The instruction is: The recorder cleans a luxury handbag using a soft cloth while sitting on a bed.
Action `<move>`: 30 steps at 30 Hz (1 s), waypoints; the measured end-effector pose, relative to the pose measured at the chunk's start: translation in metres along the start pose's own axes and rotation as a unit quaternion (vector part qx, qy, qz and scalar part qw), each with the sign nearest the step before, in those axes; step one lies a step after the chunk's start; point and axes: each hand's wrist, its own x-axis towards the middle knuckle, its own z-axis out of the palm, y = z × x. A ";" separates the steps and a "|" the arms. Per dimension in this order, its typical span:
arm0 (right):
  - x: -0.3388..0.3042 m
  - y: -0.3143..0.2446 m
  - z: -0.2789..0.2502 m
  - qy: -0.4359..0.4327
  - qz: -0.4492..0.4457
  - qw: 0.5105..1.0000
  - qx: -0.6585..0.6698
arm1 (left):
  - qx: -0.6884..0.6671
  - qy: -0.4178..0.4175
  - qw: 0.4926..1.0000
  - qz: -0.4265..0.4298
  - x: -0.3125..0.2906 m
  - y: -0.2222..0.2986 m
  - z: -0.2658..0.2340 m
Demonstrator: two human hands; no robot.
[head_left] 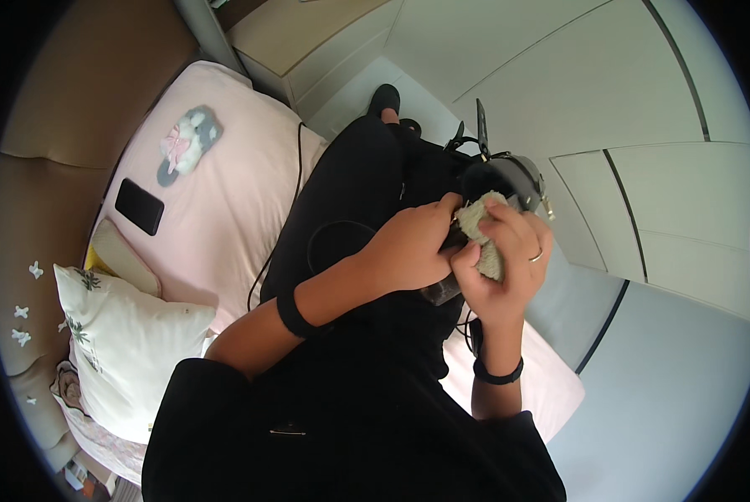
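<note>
Both of my hands are close together over my lap, beside a grey bag [523, 178] with black handles. My right hand [511, 268] is closed on a pale green fuzzy cloth [474, 219], pinching it between thumb and fingers. Just to its left, my left hand [417, 244] is curled, its fingertips turned away and partly hidden against the dark bag and clothing. What it grips cannot be made out. Under the hands a small grey-brown piece [440, 290] shows in part.
On the pink bed sheet [245, 167] at left lie a black phone [140, 207] and a grey and white plush item [189, 144] with a pink bow. A white pillow [132, 343] leans near the brown headboard [48, 209]. A dark cable [299, 171] crosses the bed. White cabinets [576, 84] stand at right.
</note>
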 end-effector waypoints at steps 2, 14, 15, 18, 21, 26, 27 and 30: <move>0.000 -0.003 -0.006 -0.024 -0.025 0.999 -0.010 | 0.002 -0.015 1.000 -0.009 -0.002 0.004 -0.001; 0.024 -0.036 -0.070 -0.065 0.133 0.987 0.064 | 0.219 0.010 0.965 0.145 0.002 0.025 0.008; 0.027 -0.037 -0.066 -0.140 0.121 0.983 0.007 | 0.212 0.016 0.967 0.141 -0.001 0.025 0.009; 0.016 -0.035 -0.053 -0.210 0.148 0.966 -0.042 | 0.206 0.011 0.970 0.131 -0.004 0.024 0.007; 0.011 -0.032 -0.053 -0.213 0.178 0.961 0.020 | 0.161 0.001 0.980 0.114 -0.011 0.028 -0.002; 0.010 -0.020 -0.057 -0.172 0.197 0.962 0.079 | 0.054 -0.056 0.995 -0.070 -0.017 0.075 -0.036; 0.009 -0.018 -0.054 -0.183 0.196 0.949 0.163 | 0.049 -0.054 0.996 -0.052 -0.017 0.085 -0.043; 0.007 -0.020 -0.049 -0.191 0.199 0.924 0.266 | 0.049 -0.050 0.998 -0.005 -0.024 0.085 -0.047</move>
